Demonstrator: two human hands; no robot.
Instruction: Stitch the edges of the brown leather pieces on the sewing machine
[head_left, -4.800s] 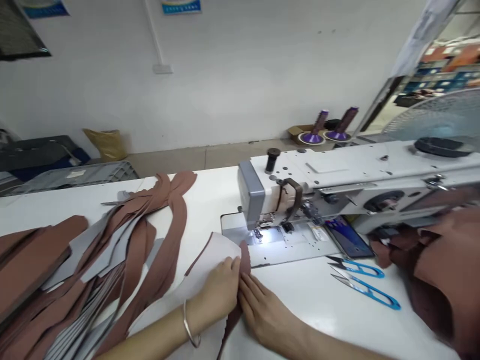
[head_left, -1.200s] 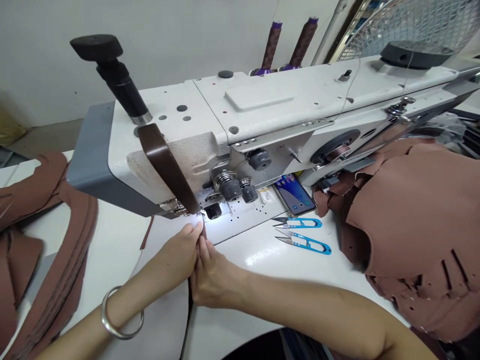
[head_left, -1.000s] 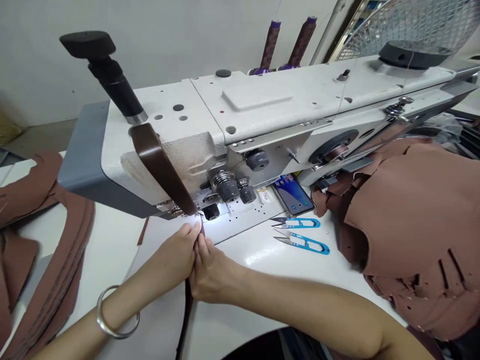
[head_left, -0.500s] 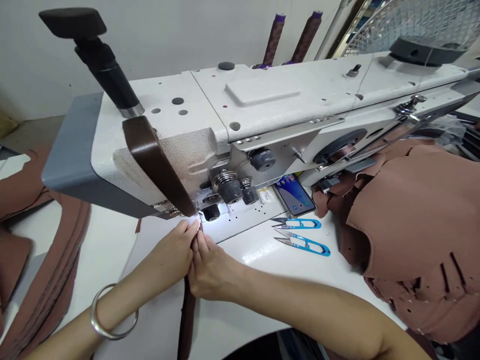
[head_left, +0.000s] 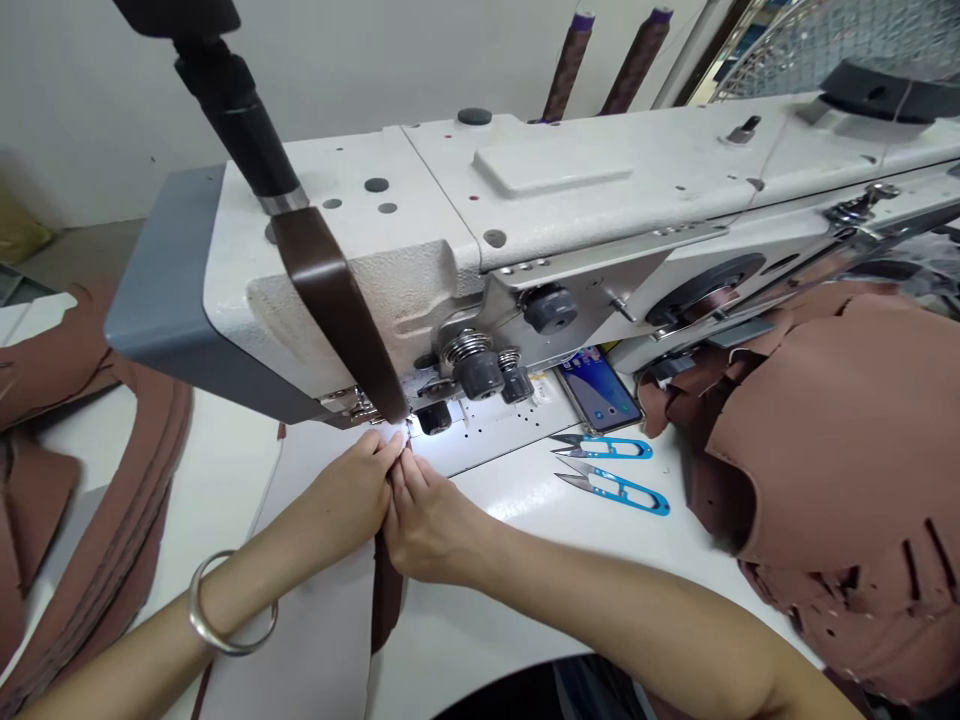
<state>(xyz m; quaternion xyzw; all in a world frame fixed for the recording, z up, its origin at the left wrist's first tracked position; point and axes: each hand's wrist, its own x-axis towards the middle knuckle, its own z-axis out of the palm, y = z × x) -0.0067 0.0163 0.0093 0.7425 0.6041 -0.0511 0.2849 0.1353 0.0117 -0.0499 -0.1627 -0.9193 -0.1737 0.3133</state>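
A dark brown leather strip (head_left: 388,600) hangs from between my hands toward the front edge of the white table. My left hand (head_left: 366,490), with a silver bangle on its wrist, pinches the strip close to the lit needle area of the white sewing machine (head_left: 540,190). Against it, my right hand (head_left: 429,515) has its fingers closed on the same strip, just below the left fingertips. The machine's brown lever-shaped cover (head_left: 341,315) comes down just above my fingertips. The strip's upper end is mostly hidden by my fingers.
Two blue thread snips (head_left: 634,492) lie right of my hands, with a phone (head_left: 600,390) behind them. Brown leather pieces are piled at the right (head_left: 847,430) and left (head_left: 142,480). Two thread cones (head_left: 570,68) and a fan (head_left: 862,50) stand behind the machine.
The view has shifted, so the machine sits farther right and higher. Both hands still hold the strip near the needle; its hanging end now shows shorter, ending above the bottom of the picture.
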